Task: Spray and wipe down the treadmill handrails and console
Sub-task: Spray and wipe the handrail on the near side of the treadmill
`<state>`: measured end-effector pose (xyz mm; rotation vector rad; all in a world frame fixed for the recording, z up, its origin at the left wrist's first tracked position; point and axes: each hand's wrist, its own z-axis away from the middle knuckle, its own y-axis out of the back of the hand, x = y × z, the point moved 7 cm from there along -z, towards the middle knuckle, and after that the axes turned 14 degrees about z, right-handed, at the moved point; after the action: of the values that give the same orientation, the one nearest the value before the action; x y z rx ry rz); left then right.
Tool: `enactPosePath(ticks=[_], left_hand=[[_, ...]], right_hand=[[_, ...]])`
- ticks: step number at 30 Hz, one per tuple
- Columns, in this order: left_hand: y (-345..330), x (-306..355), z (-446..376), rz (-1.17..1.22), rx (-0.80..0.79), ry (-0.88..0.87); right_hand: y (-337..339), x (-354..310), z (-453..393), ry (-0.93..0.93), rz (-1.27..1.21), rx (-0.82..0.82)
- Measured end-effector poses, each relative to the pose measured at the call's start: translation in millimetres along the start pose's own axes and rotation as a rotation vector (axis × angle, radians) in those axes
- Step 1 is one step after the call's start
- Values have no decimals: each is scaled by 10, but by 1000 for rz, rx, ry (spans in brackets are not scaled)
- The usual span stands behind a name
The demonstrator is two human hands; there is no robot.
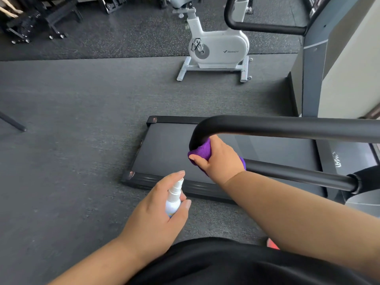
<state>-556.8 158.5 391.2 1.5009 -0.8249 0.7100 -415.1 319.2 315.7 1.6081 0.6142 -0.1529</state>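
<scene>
Near handrail, at its bend: the right hand [219,159] grips a purple cloth [200,150] wrapped around the black handrail [287,128] where the tube curves down and back.
Right hand: fingers and thumb curled around cloth and tube together.
Left hand: the left hand [156,210] holds a small white spray bottle [174,199], fingers wrapped round its body, forefinger raised at the nozzle top; it hangs off the rail, above the floor beside the treadmill.
Step in hand: wiping the near rail, judging by the cloth clamped on the curve; the bottle looks ready rather than spraying.
Next move: likely sliding the cloth along the straight run of the tube, keeping it wrapped around, then dealing with the far handrail [265,27] and the console, which is out of view.
Treadmill deck: the belt [168,153] lies below the hands, its rear end toward the open floor.
Writing: the white exercise bike [218,48] reads "MERACH"; lettering on the treadmill's side rail is too skewed to read; the bottle's label cannot be made out.
</scene>
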Motion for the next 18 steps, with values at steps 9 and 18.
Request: enactPosePath(ticks=[9,18], left_hand=[[-406,129,-298,84,-208,-124],[-593,179,-370,108,-295,-204]], right_hand=[[89,273,176,148,444,-63],[618,1419,827,-67,454,63]])
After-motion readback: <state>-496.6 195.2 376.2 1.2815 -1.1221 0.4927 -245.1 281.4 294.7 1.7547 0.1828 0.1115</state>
